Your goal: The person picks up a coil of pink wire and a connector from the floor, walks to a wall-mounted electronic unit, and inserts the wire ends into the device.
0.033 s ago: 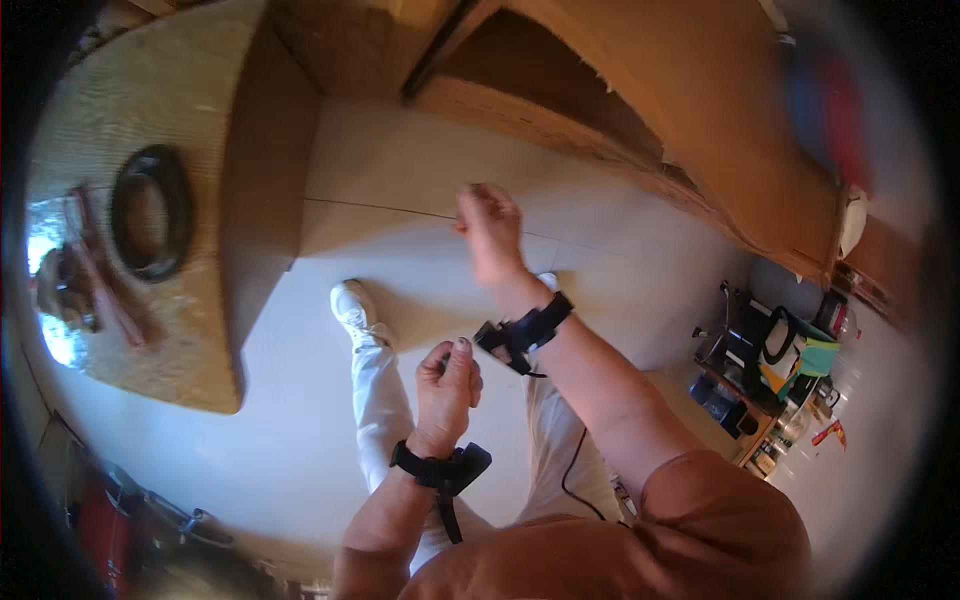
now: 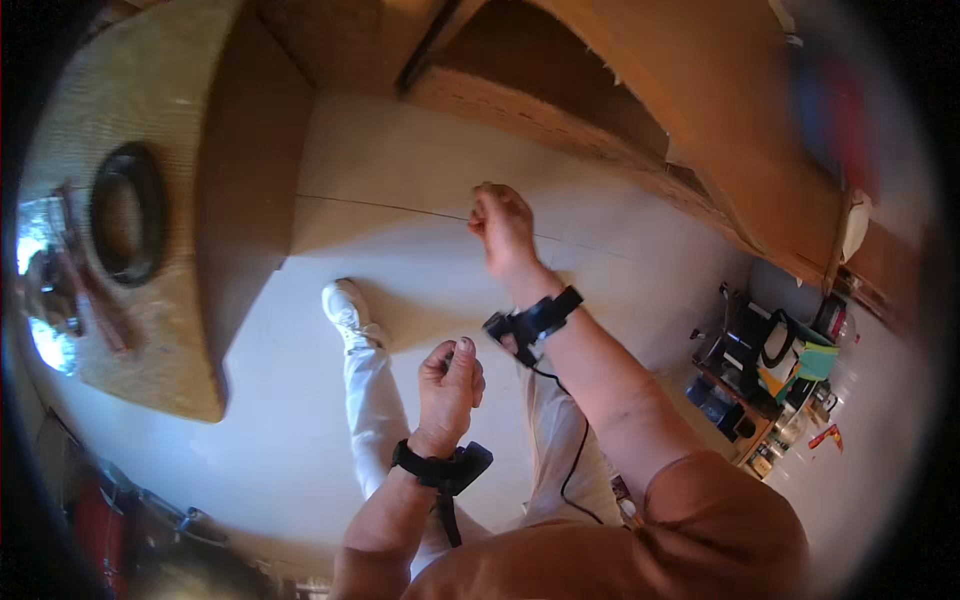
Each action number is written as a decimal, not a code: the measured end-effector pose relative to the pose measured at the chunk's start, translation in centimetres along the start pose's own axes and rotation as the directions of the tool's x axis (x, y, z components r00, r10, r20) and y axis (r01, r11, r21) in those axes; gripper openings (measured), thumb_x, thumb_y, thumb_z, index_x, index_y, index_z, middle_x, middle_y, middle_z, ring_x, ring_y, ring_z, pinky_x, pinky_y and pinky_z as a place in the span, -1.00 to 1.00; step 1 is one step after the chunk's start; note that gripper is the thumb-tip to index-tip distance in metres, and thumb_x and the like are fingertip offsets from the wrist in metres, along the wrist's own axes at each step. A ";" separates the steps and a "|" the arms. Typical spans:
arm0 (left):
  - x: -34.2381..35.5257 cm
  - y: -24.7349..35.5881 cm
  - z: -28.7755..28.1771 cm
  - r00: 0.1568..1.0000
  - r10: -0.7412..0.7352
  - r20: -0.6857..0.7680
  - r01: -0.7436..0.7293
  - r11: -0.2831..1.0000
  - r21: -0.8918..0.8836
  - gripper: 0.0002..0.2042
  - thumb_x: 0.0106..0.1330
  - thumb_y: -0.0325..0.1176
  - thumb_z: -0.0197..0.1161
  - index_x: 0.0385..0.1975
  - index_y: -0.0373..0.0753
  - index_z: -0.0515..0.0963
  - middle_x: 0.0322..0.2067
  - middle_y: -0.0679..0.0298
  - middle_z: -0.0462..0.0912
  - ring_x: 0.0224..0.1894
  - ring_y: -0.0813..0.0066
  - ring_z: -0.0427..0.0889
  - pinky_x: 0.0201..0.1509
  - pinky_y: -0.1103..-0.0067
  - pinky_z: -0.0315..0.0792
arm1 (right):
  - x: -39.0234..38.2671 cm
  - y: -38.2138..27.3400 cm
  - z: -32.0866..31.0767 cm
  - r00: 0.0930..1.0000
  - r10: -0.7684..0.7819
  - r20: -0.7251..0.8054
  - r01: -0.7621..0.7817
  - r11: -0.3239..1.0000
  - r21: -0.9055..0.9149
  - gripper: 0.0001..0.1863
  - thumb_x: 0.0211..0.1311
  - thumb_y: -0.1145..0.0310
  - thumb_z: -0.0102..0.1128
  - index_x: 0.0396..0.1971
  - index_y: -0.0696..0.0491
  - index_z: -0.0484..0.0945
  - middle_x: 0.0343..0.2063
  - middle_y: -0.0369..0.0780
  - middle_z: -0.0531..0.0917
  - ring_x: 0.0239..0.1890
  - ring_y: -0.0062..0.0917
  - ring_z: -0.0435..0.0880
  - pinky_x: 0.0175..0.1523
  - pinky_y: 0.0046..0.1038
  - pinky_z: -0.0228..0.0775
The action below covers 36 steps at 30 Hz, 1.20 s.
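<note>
My left hand (image 2: 450, 385) is in the lower middle of the head view, fingers curled closed with the thumb over them; what they may hold is hidden. Farther forward, my right hand (image 2: 505, 225) hangs above the pale floor (image 2: 370, 200), fingers bent and pinched; anything in them is too small to make out. Both wrists wear black banded devices (image 2: 535, 320), and a black cable runs down over my trousers. A white shoe (image 2: 342, 305) stands on the floor.
At left, a tan curved-edge counter (image 2: 180, 360) bears a dark ring-shaped object (image 2: 115, 170) and reddish strips (image 2: 95, 290). A wooden cabinet (image 2: 740, 190) with an open recess spans the upper right. Bags and boxes (image 2: 790, 350) crowd the right side.
My right hand has shifted slightly to the right. The counter and floor sit a little farther left in the view; my left hand has hardly moved.
</note>
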State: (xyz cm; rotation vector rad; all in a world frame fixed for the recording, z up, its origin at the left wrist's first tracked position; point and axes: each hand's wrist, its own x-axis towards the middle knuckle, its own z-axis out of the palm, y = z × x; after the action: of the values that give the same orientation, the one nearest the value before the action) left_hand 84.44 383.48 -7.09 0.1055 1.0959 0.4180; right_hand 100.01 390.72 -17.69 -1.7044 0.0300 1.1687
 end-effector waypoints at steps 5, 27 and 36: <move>5.7 -5.7 -0.8 0.991 -0.112 -0.067 0.112 0.994 -0.003 -0.68 0.28 -0.15 0.07 -0.65 -0.12 0.24 -0.79 0.43 0.17 -0.79 0.69 0.11 -0.79 0.70 0.01 | 12.3 4.0 -11.3 0.975 0.210 0.074 -0.222 0.933 0.284 -0.85 0.19 0.30 0.01 -0.36 0.05 0.42 -0.46 -0.25 0.55 -0.47 -0.54 0.52 -0.42 -0.56 0.42; 9.4 -6.7 -2.8 0.956 -0.203 -0.214 0.201 0.979 -0.031 -0.75 0.29 -0.31 0.03 -0.64 -0.08 0.22 -0.78 0.45 0.13 -0.77 0.67 0.06 -0.75 0.68 -0.04 | 27.6 4.5 -8.8 0.998 0.062 0.024 -0.048 0.410 0.911 -0.76 0.14 0.29 -0.11 -0.24 0.08 0.38 -0.30 -0.21 0.51 -0.24 -0.38 0.47 -0.08 -0.31 0.34; 9.5 -7.5 -2.7 0.957 -0.207 -0.204 0.226 0.971 0.072 -0.72 0.29 -0.28 0.00 -0.67 -0.07 0.18 -0.78 0.46 0.12 -0.76 0.68 0.07 -0.73 0.68 -0.03 | 28.5 5.7 -10.1 0.983 0.167 0.078 -0.158 0.550 0.820 -0.77 0.11 0.14 -0.12 -0.44 -0.02 0.40 -0.57 -0.32 0.46 -0.52 -0.50 0.36 -0.46 -0.48 0.14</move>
State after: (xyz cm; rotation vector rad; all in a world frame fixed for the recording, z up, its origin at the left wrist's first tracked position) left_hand 87.80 379.91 -18.44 0.0271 1.3065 0.1806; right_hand 118.93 394.23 -41.63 -0.8490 0.6698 1.0235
